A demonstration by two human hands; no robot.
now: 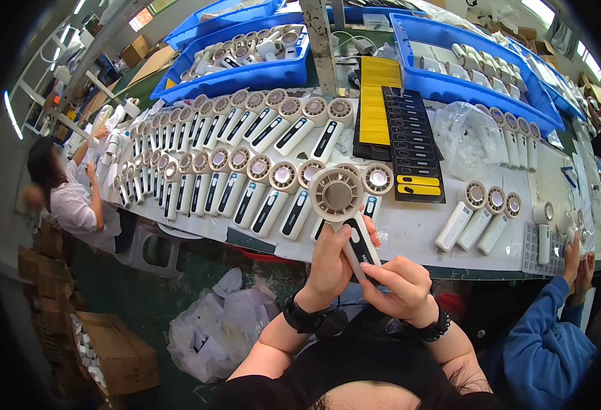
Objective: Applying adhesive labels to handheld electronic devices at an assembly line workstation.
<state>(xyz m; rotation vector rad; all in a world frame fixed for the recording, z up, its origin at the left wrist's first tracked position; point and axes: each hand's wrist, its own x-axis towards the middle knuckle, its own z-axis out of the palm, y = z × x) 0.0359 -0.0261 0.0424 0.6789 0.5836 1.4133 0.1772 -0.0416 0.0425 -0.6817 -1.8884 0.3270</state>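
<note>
A white handheld fan [337, 194] with a round grille is held up over the table's front edge, its head toward the far side. My left hand [329, 261] is closed around the handle, thumb along its front. My right hand [404, 288] is closed at the handle's lower end, thumb and fingers pinching by the black front panel [364, 250]; whether a loose edge is between them cannot be made out. Just beyond, rows of similar fans [259, 167] with dark panels lie on the table. A black sticker sheet [417, 154] with two yellow strips lies to their right.
Blue bins [235, 75] of fans stand at the back. Right of the sheets are a clear plastic bag [468, 137] and fans with plain handles [475, 222]. One person [82, 198] works at far left, another in a blue sleeve [543, 335] at right. Plastic bags [218, 328] lie on the floor.
</note>
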